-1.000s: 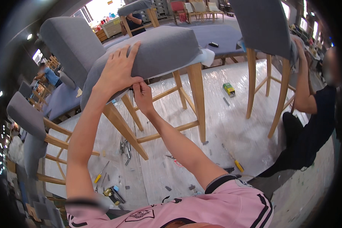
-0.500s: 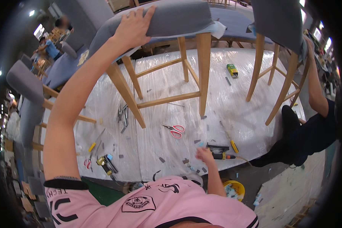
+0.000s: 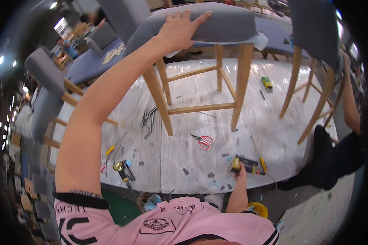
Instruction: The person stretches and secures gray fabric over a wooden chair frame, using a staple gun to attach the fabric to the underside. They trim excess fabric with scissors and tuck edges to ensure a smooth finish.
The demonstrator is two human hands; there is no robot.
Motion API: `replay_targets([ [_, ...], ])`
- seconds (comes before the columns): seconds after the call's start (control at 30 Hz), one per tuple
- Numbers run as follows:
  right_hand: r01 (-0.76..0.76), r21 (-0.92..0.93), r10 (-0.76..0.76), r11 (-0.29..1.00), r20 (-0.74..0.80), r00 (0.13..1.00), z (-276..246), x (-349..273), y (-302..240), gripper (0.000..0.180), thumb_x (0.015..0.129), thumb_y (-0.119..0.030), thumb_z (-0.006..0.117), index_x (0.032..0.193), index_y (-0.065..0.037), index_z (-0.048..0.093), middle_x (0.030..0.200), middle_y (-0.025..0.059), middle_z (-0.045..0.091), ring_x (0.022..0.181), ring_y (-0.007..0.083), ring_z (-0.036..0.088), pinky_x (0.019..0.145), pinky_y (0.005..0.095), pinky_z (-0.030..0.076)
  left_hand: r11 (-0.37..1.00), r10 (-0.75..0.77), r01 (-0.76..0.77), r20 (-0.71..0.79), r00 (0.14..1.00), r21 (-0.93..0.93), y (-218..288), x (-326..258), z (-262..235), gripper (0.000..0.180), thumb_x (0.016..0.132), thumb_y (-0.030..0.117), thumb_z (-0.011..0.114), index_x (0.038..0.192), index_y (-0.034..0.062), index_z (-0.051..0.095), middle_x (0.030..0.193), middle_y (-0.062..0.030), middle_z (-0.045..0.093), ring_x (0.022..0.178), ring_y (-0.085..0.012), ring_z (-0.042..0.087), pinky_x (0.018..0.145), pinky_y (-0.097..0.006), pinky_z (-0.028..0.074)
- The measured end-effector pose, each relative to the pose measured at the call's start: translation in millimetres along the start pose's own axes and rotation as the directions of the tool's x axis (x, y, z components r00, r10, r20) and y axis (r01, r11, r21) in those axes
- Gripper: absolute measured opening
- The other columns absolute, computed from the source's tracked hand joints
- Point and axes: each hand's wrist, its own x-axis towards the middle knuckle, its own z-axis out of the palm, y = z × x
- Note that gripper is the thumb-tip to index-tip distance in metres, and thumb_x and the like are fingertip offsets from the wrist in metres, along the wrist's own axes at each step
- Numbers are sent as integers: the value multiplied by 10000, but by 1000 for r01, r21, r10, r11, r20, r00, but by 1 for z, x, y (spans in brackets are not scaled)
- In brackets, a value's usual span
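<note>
A grey upholstered chair [image 3: 229, 24] with pale wooden legs [image 3: 242, 85] stands on the plastic-wrapped table. My left hand [image 3: 180, 30] lies spread over its padded seat edge, thumb pointing right. Low on the table's near side, my right hand [image 3: 242, 169] is closed around a pneumatic staple gun [image 3: 236, 164] with a dark magazine. Its palm side is hidden. Red-handled scissors [image 3: 204, 142] lie beyond the gun, to its left. Just right of the gun is a yellow-handled screwdriver [image 3: 263, 164].
A second staple gun [image 3: 122, 171] and another yellow-handled tool [image 3: 110, 150] lie left. Staple strips [image 3: 148, 122] and a green-yellow box [image 3: 267, 83] sit farther back. A co-worker's hand [image 3: 345, 61] touches another grey chair [image 3: 313, 28]. A yellow bucket [image 3: 259, 209] stands below the near edge.
My right hand has moved onto the staple gun and taken hold of it. My left hand stays on the seat. The whole view has shifted, with things appearing farther right.
</note>
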Motion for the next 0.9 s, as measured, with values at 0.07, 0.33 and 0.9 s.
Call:
replay_targets([
  [0.07, 47, 146, -56, 988, 58, 997, 31, -14, -28, 415, 863, -548, 735, 1085, -202, 677, 967, -18, 686, 777, 142, 636, 631, 308, 473, 1000, -5, 5, -5, 1000, 25, -6, 0, -3, 1085, 825, 316, 815, 1648, 358, 109, 1380, -285, 490, 1183, -438, 589, 967, -546, 494],
  [0.33, 255, 489, -525, 834, 561, 640, 238, -221, -82, 497, 996, -336, 627, 1448, -166, 511, 1318, 65, 638, 1186, 225, 636, 954, 456, 549, 1000, -2, 0, 96, 995, 14, 3, -3, -33, 1056, 783, 302, 819, 1630, 150, 208, 1242, -299, 538, 1112, -441, 595, 911, -574, 502],
  [0.9, 948, 309, -857, -81, 464, -224, 454, -346, -162, 446, 852, 47, 657, 1287, -29, 595, 1117, 114, 668, 994, 228, 639, 914, 352, 508, 999, -35, 34, 110, 993, 7, 16, -15, -41, 1054, 767, 253, 808, 1639, 178, 220, 1290, -304, 536, 1150, -444, 574, 982, -578, 453],
])
